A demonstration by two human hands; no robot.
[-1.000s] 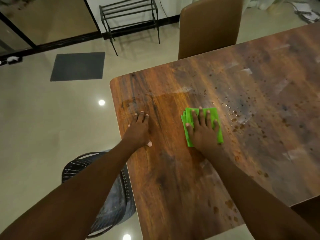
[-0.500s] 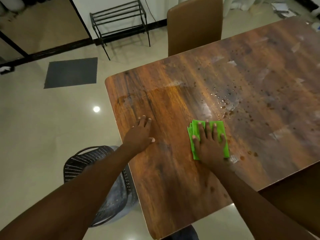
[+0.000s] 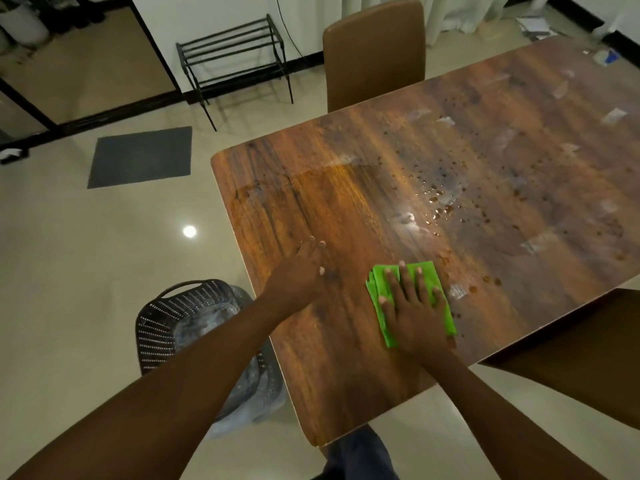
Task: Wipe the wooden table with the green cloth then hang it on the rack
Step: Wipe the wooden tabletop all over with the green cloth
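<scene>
1. We see the right hand [image 3: 417, 317], fingers spread flat, pressing the green cloth [image 3: 412, 299] onto the near tabletop [image 3: 346, 202].
2. Left hand [image 3: 299, 275] lies flat left of it, fingers together, empty.
3. Rack [image 3: 235, 53] stands far left.

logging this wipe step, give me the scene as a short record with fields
surface: wooden table, droplets and spots across its middle and right part
cloth: folded green cloth, flat on the table near its front edge
right hand: right hand palm down, fingers spread, pressing the cloth
left hand: left hand flat on bare wood, left of the cloth, holding nothing
rack: black metal rack by the far wall, nothing hung on it
nearby: brown chair at the far side, black perforated bin on the floor
</scene>
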